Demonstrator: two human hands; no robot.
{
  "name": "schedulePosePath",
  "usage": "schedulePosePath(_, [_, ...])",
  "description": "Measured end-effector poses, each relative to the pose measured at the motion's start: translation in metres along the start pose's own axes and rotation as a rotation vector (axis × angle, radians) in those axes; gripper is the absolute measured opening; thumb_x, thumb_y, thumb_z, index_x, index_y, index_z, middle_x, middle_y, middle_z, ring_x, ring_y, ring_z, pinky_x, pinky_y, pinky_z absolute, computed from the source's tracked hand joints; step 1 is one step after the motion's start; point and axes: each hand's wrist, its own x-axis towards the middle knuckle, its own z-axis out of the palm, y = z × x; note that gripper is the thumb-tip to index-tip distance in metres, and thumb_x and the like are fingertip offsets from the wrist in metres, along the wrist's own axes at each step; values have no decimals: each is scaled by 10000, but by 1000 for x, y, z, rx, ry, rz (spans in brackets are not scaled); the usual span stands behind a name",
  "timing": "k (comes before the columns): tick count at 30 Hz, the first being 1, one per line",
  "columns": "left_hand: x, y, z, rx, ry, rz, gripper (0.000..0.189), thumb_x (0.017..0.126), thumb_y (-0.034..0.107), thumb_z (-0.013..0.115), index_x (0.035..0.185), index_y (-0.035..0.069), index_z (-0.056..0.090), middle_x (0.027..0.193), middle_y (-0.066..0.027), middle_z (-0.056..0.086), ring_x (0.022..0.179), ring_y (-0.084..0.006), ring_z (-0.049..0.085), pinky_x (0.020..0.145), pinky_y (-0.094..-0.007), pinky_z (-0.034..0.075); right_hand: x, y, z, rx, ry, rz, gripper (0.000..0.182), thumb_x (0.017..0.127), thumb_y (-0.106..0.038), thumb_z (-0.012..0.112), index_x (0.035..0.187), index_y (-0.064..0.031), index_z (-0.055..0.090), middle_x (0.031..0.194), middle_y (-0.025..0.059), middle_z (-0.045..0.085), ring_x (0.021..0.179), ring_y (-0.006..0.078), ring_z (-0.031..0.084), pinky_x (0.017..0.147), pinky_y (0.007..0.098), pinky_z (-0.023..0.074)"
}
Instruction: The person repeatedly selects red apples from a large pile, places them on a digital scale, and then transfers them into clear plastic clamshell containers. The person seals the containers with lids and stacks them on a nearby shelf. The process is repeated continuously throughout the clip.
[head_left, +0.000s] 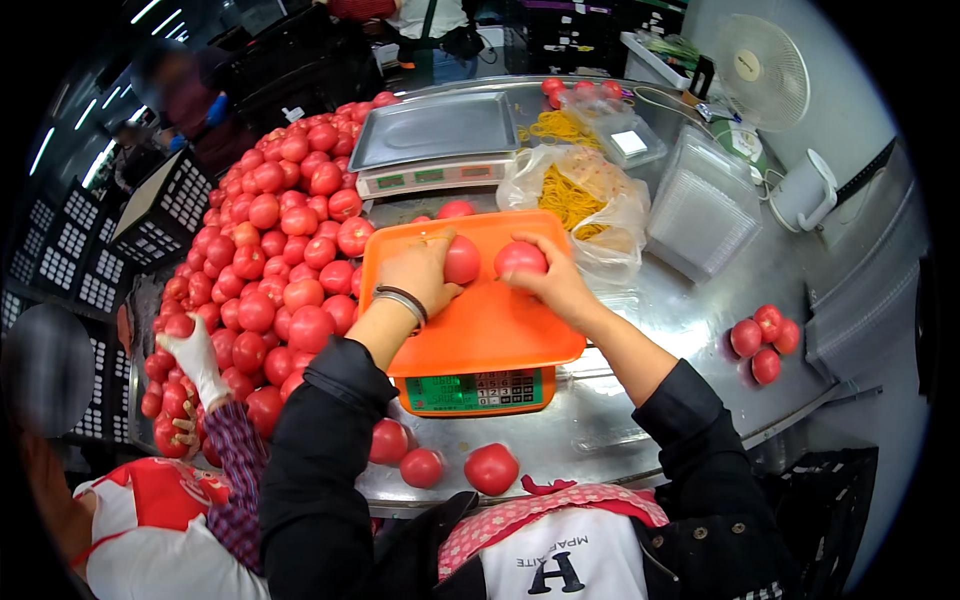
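Both my hands are over the orange tray (480, 330) of a digital scale, whose keypad and green display (476, 390) show below its near edge. My left hand (420, 279), with dark and silvery bands at the wrist, is closed around the left side of a tomato (461, 260). My right hand (546, 276) grips a second tomato (520, 259) between thumb and fingers. Tomatoes (259, 311) lie in a large heap to the left. Closer to me, three loose tomatoes (491, 469) rest on the metal table near the scale.
A second scale (435, 135) stands beyond the tray. Right of it are a bag of yellow rubber bands (570, 196), stacked clear plastic containers (705, 202), a fan (761, 71) and several tomatoes (766, 332). At left, a co-worker's gloved hand (196, 360) touches the heap near black crates (161, 202).
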Motion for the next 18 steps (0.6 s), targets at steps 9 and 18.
schedulePosePath(9, [23,-44,7,-938,-173,53,716,764,334,747,1328,36,423,1118,-156,608,1025,-270,612,844,-356,509,-53,-4,-44,1066,-172,217,486,939,-477,448,1232,-89,470,1112,135,605,952,330,635,559,306,482])
schedulePosePath(18, [-36,13,7,-2165,-782,92,717,859,580,529,1220,-29,422,1032,-191,549,928,-379,612,658,-558,568,-126,20,-108,956,-212,227,506,931,-458,482,1283,-95,456,1112,128,598,962,303,631,560,302,483])
